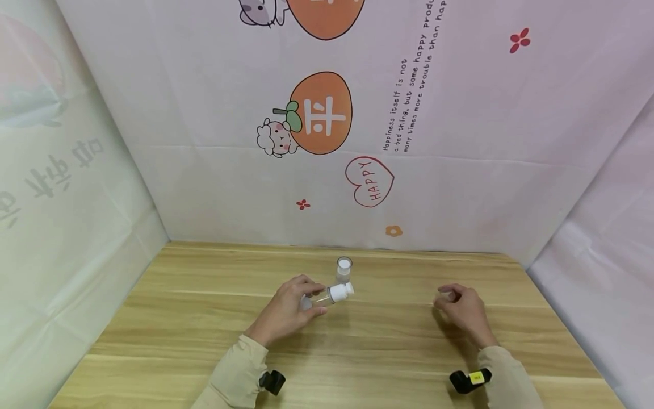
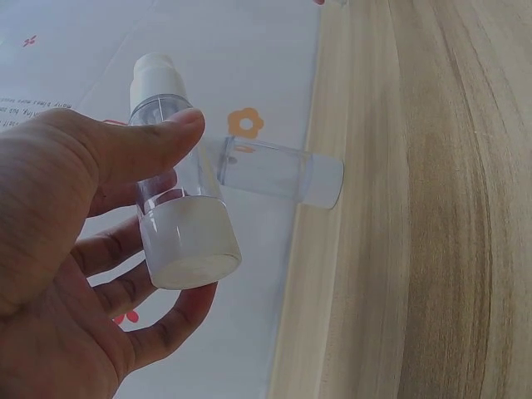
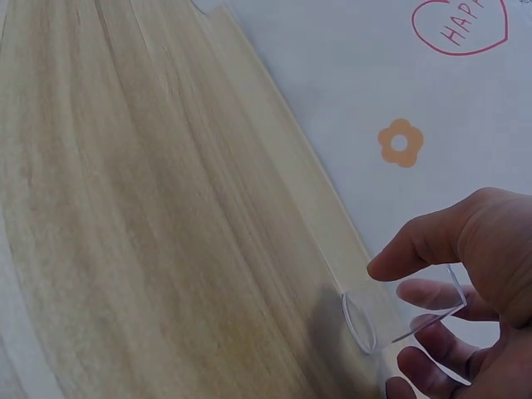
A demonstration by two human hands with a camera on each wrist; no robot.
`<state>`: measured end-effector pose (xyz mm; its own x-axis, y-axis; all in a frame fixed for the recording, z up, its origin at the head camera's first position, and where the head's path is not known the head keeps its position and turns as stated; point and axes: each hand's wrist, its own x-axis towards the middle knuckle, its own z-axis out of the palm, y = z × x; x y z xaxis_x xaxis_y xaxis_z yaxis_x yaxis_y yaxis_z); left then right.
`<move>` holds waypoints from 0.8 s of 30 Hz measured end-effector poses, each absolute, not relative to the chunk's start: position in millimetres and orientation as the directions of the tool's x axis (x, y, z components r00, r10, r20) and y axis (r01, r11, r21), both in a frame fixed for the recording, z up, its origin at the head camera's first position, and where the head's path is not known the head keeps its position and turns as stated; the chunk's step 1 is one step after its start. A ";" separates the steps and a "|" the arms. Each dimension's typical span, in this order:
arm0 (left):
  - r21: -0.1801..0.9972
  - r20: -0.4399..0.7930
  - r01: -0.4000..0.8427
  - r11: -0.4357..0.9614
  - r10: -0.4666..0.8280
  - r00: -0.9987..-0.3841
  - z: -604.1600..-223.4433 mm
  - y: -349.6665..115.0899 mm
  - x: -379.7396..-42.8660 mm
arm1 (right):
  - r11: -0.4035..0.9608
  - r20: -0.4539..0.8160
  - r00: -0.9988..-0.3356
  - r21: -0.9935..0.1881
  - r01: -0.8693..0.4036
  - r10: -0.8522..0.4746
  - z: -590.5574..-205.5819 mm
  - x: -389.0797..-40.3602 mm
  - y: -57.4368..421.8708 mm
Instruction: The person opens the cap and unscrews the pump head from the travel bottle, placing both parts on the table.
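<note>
My left hand (image 1: pixel 290 307) grips a clear pump bottle (image 2: pixel 184 179) with a white pump top and a white base. In the head view the bottle is tilted, its pump end pointing right. My right hand (image 1: pixel 466 311) holds a clear, hollow plastic cap (image 3: pixel 389 326) between thumb and fingers, low over the right part of the table; whether its rim touches the wood I cannot tell. Just beyond the held bottle's pump end, a clear cylindrical bottle (image 1: pixel 344 271) stands upright on the table. Its white base (image 2: pixel 324 181) shows in the left wrist view.
The wood-grain table (image 1: pixel 378 352) meets a white printed cloth (image 1: pixel 460 199) along its back edge. More cloth hangs at the left (image 1: pixel 92 227) and right sides. Black cameras are strapped at both wrists over beige sleeves (image 1: pixel 232 372).
</note>
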<state>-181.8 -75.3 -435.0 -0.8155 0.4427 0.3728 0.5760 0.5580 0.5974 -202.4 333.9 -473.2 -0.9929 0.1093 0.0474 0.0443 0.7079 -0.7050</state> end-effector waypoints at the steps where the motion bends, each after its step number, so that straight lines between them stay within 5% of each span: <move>1: 0.599 0.369 0.574 0.558 0.443 -0.817 -434.8 -75.5 -181.8 | 0.706 0.045 -0.993 -0.707 0.046 0.110 -473.0 -202.5 333.7; 24: 0.612 0.341 0.551 0.568 0.439 -0.831 -431.4 -75.7 -180.6 | 0.731 0.026 -0.993 -0.679 0.065 0.112 -468.9 -201.7 336.3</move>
<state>-180.6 -75.7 -431.4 -0.8313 0.4386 0.3414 0.5508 0.5677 0.6118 -201.7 336.3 -468.9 -0.9934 0.1121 0.0258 0.0649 0.7310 -0.6792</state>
